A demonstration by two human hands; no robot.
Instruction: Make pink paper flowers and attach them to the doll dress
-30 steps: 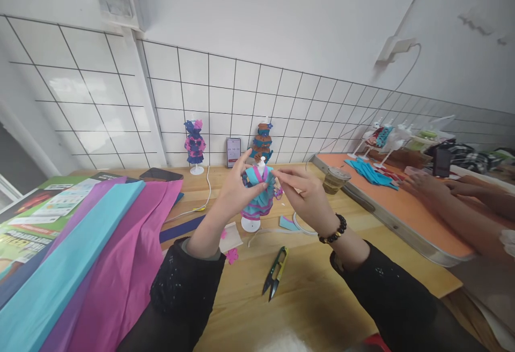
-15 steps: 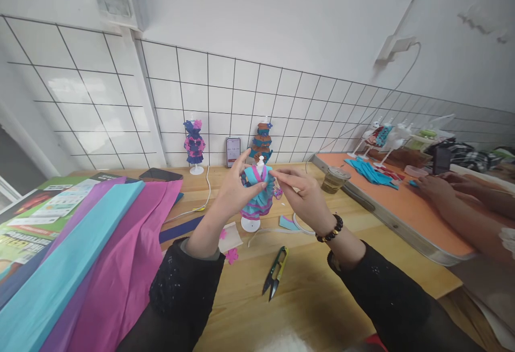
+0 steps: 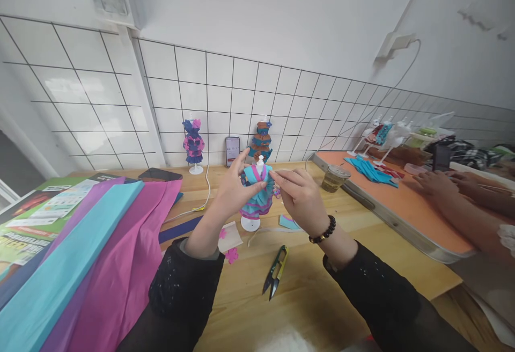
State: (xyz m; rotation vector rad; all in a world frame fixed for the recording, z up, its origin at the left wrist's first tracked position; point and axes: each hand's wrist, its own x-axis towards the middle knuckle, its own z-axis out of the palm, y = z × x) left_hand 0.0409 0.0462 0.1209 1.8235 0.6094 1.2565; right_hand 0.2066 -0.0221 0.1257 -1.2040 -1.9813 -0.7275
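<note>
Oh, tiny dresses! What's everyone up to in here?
Someone's left hand steadies a small mannequin in a turquoise dress with purple trim, while the right hand pinches at its shoulder. Thread snips lie on the wooden table in front. Two more dressed mannequins, one navy and pink, one brown and teal, stand by the tiled wall. At the orange mat to the right, another person's hands are busy too.

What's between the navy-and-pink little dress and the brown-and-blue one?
A phone, standing upright by the tiled wall; the head view shows it.
</note>
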